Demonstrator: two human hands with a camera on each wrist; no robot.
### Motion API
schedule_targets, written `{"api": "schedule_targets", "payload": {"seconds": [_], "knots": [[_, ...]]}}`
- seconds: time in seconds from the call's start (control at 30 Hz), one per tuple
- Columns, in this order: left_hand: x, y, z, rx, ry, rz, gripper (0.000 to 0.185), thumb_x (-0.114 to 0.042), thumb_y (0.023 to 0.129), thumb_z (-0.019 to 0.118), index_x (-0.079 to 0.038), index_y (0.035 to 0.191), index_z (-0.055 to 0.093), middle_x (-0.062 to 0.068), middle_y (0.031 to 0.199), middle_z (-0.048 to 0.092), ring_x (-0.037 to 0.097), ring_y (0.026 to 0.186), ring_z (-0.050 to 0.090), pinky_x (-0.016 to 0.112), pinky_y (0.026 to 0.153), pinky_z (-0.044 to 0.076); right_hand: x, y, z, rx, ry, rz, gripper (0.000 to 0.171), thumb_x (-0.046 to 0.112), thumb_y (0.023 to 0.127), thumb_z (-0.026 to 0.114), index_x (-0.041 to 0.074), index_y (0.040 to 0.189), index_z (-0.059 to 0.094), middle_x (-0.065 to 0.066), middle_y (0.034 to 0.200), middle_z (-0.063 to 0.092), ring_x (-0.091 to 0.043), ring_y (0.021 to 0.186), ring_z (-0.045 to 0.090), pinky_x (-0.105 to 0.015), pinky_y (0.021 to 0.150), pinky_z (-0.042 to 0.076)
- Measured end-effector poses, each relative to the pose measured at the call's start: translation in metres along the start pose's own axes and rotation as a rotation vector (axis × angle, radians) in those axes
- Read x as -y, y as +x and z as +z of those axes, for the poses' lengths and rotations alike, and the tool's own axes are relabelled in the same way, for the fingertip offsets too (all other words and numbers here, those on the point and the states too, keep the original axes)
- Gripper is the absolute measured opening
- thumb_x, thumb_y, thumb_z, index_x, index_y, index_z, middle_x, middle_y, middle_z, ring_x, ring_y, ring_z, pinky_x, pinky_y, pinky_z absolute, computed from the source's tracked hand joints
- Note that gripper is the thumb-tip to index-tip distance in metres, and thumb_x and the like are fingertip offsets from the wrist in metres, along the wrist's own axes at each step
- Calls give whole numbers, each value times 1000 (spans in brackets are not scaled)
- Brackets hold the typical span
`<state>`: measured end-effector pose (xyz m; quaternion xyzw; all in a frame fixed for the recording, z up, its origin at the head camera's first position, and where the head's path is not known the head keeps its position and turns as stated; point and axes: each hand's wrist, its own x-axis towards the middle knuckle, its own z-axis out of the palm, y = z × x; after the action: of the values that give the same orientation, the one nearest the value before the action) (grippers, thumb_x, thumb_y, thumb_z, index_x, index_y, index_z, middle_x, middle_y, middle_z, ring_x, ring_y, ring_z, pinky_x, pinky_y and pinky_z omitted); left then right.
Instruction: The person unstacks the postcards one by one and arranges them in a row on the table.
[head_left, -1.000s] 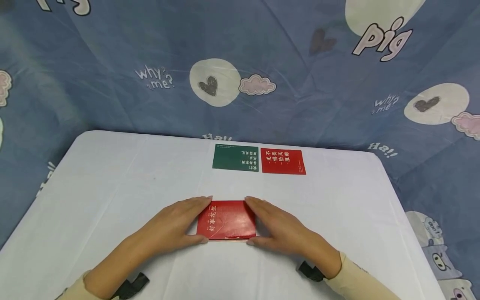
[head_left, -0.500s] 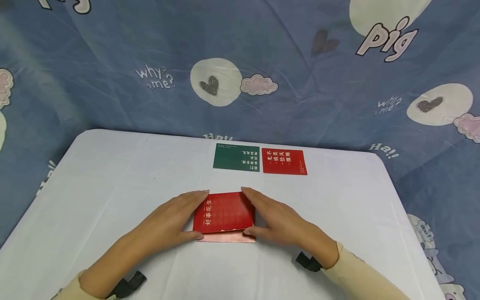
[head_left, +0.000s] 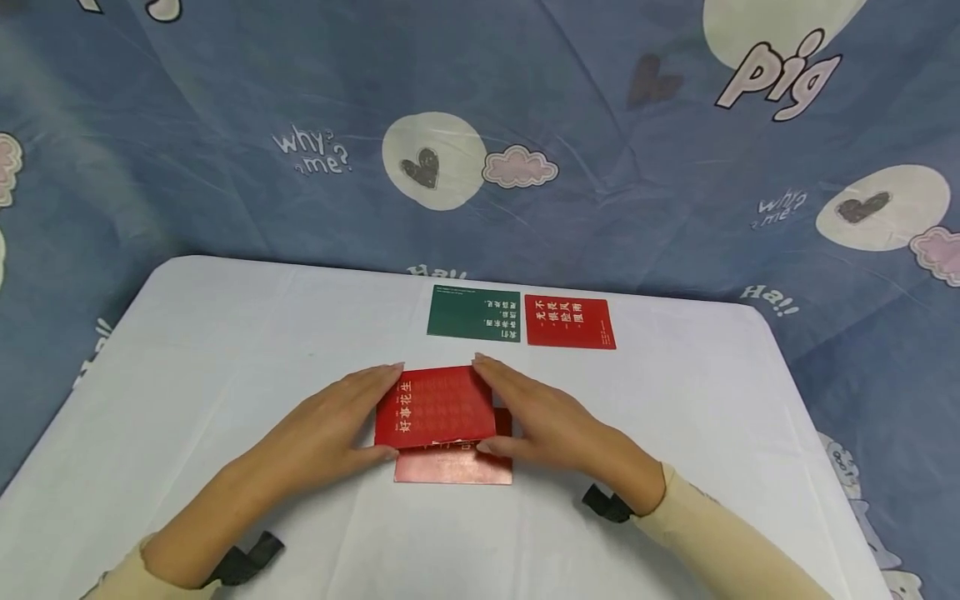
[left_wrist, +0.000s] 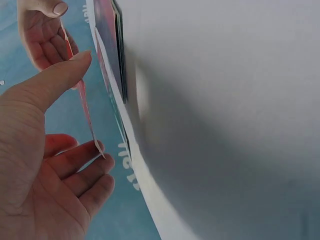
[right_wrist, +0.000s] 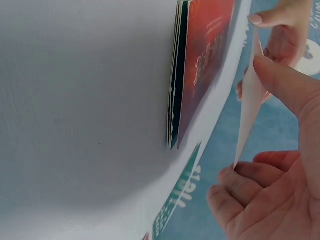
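Both hands hold a red card (head_left: 435, 406) with gold lettering, raised above a stack of cards (head_left: 453, 468). My left hand (head_left: 337, 421) pinches its left end, thumb at the near edge and fingertips at the far edge. At the other end my right hand (head_left: 543, 417) grips it the same way. In the right wrist view the stack (right_wrist: 207, 60) has a red top card, with green and pale edges below, and lies under the lifted card (right_wrist: 250, 102). The left wrist view shows the held card (left_wrist: 85, 107) nearly edge-on between thumb and fingers.
Toward the back of the white table (head_left: 225, 375) lie a green card (head_left: 474, 313) and another red card (head_left: 570, 322), side by side. Behind the table hangs a blue printed cloth (head_left: 600, 167). A dark strap (head_left: 607, 504) sits at the right wrist.
Both hands have lifted the red card off the stack and moved it away from the body and slightly left, uncovering the reddish card below. The two cards at the back stay put.
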<state>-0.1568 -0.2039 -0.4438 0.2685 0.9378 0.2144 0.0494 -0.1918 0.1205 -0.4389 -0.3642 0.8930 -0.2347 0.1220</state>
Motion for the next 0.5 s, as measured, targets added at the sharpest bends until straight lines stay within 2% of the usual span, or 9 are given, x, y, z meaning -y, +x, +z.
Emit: {"api": "schedule_targets", "payload": {"seconds": [0.33,0.5], "knots": [[8,4,-4,-25,6,11,102,-31,81,91,-5,162,36,13,163,41,34,148,40,55,112,45,-2,14,-2,-9,-30,8,97,38,91,83,9,166,27,-5,167,35,-21,149,40,-40,99,57],[11,9,-5,-37,14,24,102,-30,81,91,-4,162,35,14,164,40,34,149,39,55,113,44,-4,20,-5,-10,-48,-3,97,38,91,82,9,165,27,-6,168,35,-21,151,38,-41,102,55]]}}
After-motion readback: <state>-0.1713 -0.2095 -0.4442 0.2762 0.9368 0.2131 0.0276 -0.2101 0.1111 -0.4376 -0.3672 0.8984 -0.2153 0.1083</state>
